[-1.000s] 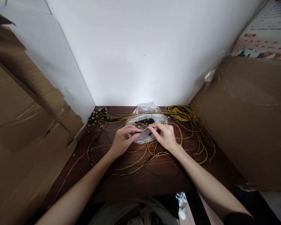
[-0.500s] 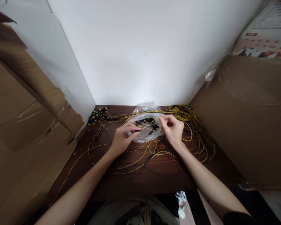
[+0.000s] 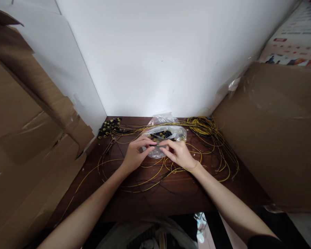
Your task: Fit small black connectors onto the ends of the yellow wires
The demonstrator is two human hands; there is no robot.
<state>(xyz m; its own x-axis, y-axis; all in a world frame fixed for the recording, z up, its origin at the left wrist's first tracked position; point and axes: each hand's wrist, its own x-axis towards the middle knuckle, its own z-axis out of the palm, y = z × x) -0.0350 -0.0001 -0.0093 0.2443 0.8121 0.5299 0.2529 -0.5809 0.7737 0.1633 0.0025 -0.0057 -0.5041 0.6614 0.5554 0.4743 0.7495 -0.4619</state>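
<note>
My left hand [image 3: 135, 155] pinches a small black connector [image 3: 152, 145] between thumb and fingers. Just to its right, my right hand [image 3: 180, 154] has thumb and forefinger brought together on a thin yellow wire [image 3: 158, 142] close to the connector; the exact grip is too small to make out. Both hands are over the front of a clear plastic bag [image 3: 181, 133], whose mouth gapes and shows several black and yellow connectors [image 3: 162, 134] inside. Loops of yellow wire [image 3: 155, 178] lie on the brown table [image 3: 171, 202] below my hands.
Black and yellow connector ends [image 3: 109, 127] are heaped at the back left. A coil of yellow wires [image 3: 200, 125] lies at the back right. Cardboard stands on the left [image 3: 28, 138] and a cardboard box [image 3: 269, 138] on the right. Behind rises a white wall [image 3: 158, 62].
My right hand drew away up and to the right with the yellow wire stretched out, then came back beside the left fingers. My left hand stayed nearly still, holding the black connector.
</note>
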